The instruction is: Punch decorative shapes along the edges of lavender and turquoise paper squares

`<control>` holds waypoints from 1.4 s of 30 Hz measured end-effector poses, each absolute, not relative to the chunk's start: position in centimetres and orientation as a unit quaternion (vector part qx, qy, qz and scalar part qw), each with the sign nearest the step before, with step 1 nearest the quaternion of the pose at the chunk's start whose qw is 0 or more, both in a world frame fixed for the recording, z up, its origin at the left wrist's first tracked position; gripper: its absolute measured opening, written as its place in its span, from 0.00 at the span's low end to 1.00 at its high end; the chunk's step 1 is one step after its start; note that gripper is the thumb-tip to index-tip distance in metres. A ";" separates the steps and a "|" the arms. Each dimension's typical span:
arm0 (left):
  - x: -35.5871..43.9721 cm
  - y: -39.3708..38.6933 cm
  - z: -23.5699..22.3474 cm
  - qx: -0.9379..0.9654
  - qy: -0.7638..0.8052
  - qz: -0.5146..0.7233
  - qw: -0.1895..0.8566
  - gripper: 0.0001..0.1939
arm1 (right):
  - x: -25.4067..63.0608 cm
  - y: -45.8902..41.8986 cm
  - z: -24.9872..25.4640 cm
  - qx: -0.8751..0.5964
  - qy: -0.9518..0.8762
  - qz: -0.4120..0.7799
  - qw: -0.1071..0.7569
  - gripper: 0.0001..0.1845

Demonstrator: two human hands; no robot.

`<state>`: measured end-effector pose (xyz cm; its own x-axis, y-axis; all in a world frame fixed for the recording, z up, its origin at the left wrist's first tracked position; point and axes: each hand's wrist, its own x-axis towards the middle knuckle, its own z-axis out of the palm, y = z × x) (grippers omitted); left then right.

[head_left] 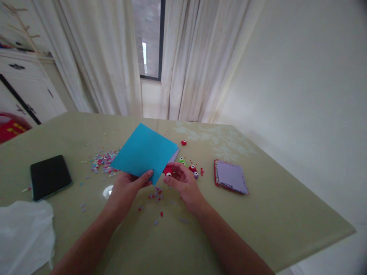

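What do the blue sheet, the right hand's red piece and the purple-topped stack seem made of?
Blue sheet: probably matte paper or thin card; flat, even colour and crisp edges.
Red piece in the right hand: perhaps smooth plastic or clay, from its solid colour; the grip hides much.
Purple-topped stack: matte paper, foam or felt, unclear which; flat, layered sheets.

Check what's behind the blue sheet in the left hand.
A sliver of lilac paper shows past the right edge of the blue sheet; small scattered bits show beyond its left corner. The rest is covered, including how far either extends.
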<state>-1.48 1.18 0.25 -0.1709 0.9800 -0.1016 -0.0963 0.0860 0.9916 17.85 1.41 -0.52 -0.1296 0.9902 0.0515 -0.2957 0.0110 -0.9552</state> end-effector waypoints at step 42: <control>-1.2 0.9 0.2 0.516 0.581 0.468 0.421 0.21 | 18.0 1.8 -0.3 -0.405 -0.512 0.589 0.477 0.26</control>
